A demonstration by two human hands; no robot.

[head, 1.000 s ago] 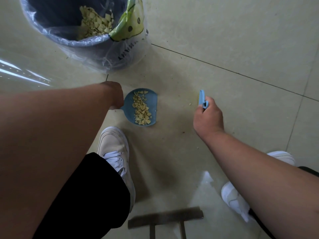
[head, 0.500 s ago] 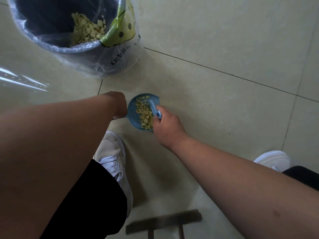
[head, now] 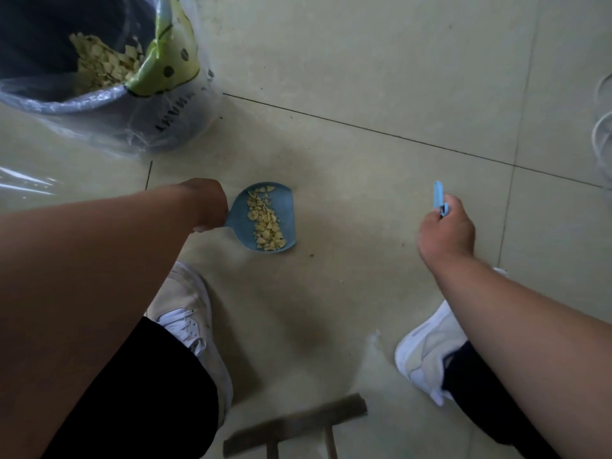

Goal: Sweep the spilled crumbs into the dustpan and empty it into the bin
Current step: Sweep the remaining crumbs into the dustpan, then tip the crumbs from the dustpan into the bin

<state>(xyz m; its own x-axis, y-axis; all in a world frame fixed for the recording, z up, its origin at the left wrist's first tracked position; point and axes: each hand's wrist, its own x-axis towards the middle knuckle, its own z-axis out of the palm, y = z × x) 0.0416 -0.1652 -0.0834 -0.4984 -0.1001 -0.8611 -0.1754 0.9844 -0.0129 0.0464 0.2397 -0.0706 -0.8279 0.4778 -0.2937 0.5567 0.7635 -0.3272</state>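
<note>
A small blue dustpan rests low on the tiled floor, and a line of pale yellow crumbs lies in it. My left hand is closed on its handle at the pan's left side. My right hand grips a small blue brush, held well to the right of the pan and off the crumbs. The dark bin, lined with a clear plastic bag, stands at the upper left. More yellow crumbs and a green wrapper lie inside it.
My two white shoes stand on the floor below the pan. A dark wooden stool edge shows at the bottom. Clear plastic lies at the left, and white round objects sit at the right edge.
My right hand has pulled the brush away from the dustpan, back out to the right. The dustpan stays in my left hand on the floor.
</note>
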